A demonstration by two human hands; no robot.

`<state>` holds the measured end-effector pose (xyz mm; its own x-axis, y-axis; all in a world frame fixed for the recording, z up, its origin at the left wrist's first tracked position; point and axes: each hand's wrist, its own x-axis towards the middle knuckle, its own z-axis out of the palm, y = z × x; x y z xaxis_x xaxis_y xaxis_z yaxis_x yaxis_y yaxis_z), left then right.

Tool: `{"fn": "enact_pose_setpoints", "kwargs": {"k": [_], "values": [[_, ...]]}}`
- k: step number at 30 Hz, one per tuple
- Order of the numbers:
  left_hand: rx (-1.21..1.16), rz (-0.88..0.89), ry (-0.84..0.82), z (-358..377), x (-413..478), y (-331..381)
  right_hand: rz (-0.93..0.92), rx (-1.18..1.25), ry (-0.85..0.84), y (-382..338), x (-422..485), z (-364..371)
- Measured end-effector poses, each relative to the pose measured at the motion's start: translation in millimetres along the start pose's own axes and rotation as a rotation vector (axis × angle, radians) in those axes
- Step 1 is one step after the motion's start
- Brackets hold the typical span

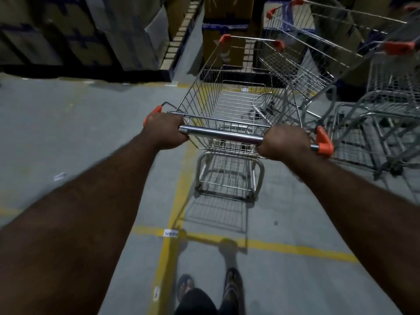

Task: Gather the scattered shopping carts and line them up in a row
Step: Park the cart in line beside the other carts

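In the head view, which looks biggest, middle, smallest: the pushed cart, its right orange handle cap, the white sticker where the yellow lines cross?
1. pushed cart
2. right orange handle cap
3. white sticker

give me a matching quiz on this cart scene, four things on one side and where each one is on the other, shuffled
Things:
1. left hand
2. parked carts
3. stacked boxes
4. white label

Places:
a. to the right of the pushed cart
b. on the yellow line
c. gripping the handle bar near its left end
d. far upper left of the view

Pairs: 1-c, 2-a, 3-d, 4-b
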<state>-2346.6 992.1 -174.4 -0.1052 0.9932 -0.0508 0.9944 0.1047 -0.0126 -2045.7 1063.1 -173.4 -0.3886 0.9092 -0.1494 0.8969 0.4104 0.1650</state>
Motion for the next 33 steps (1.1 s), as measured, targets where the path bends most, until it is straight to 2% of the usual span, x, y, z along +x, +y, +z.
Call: {"fn": "enact_pose_setpoints", "kwargs": {"k": [5,9,11,14,20,27,33], "values": [[-0.167,-0.021,-0.044,-4.1,-33.3,2.2,-0.147,0.002,0.088,1.9,-25.6,3.6],[-0.121,-0.036,0.016,0.4,-59.5,11.9,-0.204,0.242,0.144,-10.5,-48.5,6.1],[-0.161,0.008,-0.009,0.4,-76.6,23.4,-0.194,0.255,0.161,-36.5,-59.5,5.9],[-0.189,0.051,0.038,3.4,-101.9,34.9,-0.118,0.215,0.222,-69.7,-75.8,3.8],[-0.238,0.018,-0.008,1.1,-134.5,25.3,-0.102,0.183,0.196,-90.9,-104.4,3.6],[-0.243,0.017,0.042,5.2,-177.4,14.2,-0.097,0.112,0.216,-115.7,-138.0,6.0],[-0.281,-0.018,0.044,13.4,-207.5,16.9,-0.107,0.148,0.2,-120.8,-162.5,8.0]]}}
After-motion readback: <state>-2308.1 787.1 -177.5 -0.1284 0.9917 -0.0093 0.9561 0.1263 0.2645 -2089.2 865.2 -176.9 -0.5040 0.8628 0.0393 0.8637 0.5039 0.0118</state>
